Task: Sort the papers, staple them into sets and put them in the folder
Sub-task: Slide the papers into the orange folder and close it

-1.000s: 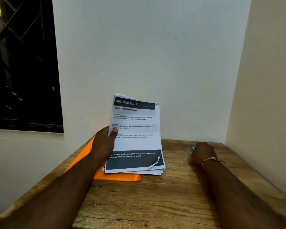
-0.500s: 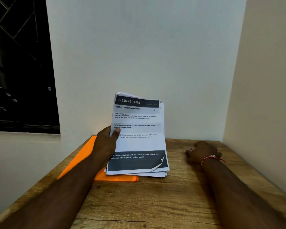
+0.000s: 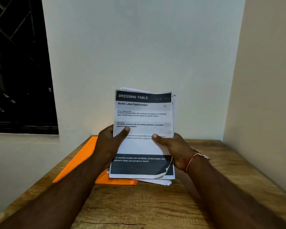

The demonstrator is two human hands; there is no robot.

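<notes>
Head view, looking forward and down over a wooden table set in a pale-walled corner, with a dark window on the far left.

Both hands hold one stack of papers upright at the centre, printed side toward the camera. The top sheet is headed "DRESSING TABLE" and "Bottle Label Replacement". The left hand grips the stack's left edge, thumb lying across the front and fingers hidden behind. The right hand grips the right edge the same way, thumb pressed on the page. A red thread circles the right wrist.

The sheets are not squared. Edges of the back pages fan out at the top right and below the near edge. The top sheet's near right corner is torn and curls away from the page.

An orange folder lies flat and closed on the table to the left, running along the table's left edge. Part of it sits beneath the stack's near edge and the left forearm. Whether the papers touch it cannot be told. No stapler shows in this view.

Likely risks: the pages are loose and uneven, so if either thumb lifts to begin sorting, back sheets could slide out and scatter. The torn corner may rip further if it catches while pages are leafed. The left forearm could nudge the folder off the table's left side.
</notes>
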